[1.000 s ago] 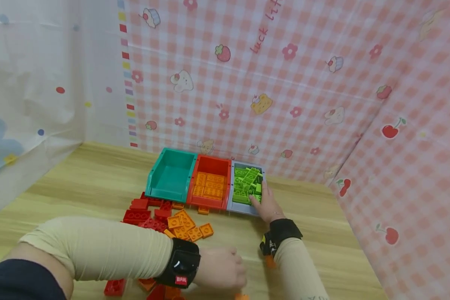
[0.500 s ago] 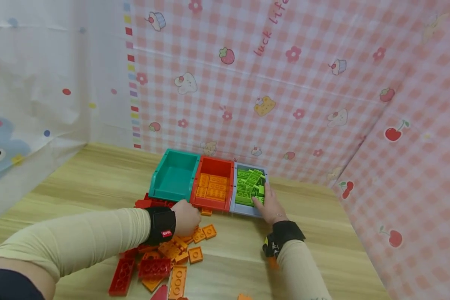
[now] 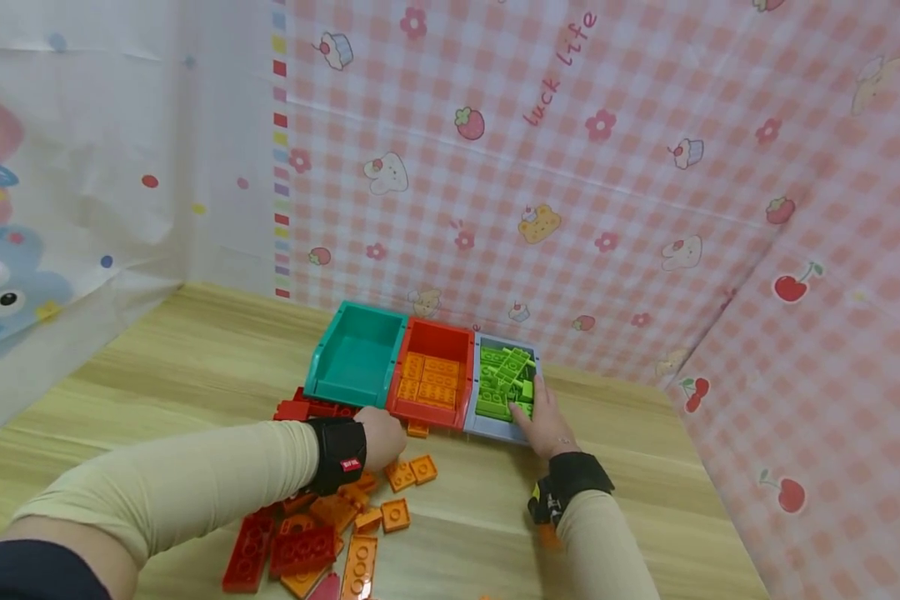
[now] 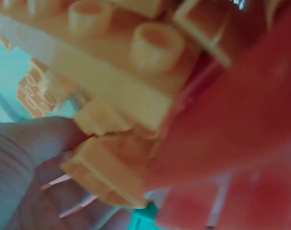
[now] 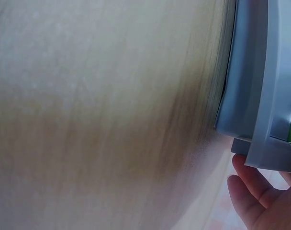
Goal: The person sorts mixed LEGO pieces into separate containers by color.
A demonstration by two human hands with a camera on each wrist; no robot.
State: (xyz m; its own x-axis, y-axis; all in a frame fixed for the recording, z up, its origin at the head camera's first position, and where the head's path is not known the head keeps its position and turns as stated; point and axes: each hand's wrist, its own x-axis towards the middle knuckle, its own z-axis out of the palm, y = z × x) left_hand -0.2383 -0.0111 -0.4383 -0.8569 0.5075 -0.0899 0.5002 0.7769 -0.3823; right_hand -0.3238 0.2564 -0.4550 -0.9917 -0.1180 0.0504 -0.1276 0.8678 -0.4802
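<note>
My left hand (image 3: 385,440) is down among the bricks just in front of the teal bin (image 3: 354,357). In the left wrist view its thumb and fingers are around an orange toy brick (image 4: 109,167), with more orange and red bricks close by; part of the grip is blurred. On the other side, my right hand (image 3: 546,422) holds the front right corner of the grey bin (image 3: 495,428), thumb over the rim and fingers along the outer wall. Green bricks (image 3: 506,371) fill that bin. The middle red bin (image 3: 427,417) contains orange bricks (image 3: 427,381).
Loose red bricks (image 3: 249,550) and orange bricks (image 3: 358,567) are spread over the wooden table (image 3: 480,525) before the bins. Behind the bins stands a pink checked curtain (image 3: 450,192); a white one (image 3: 120,108) is on the left.
My left hand has moved away from the near table, leftward and forward to the bricks by the teal bin. My right hand has stayed at the grey bin. The head view has shifted slightly.
</note>
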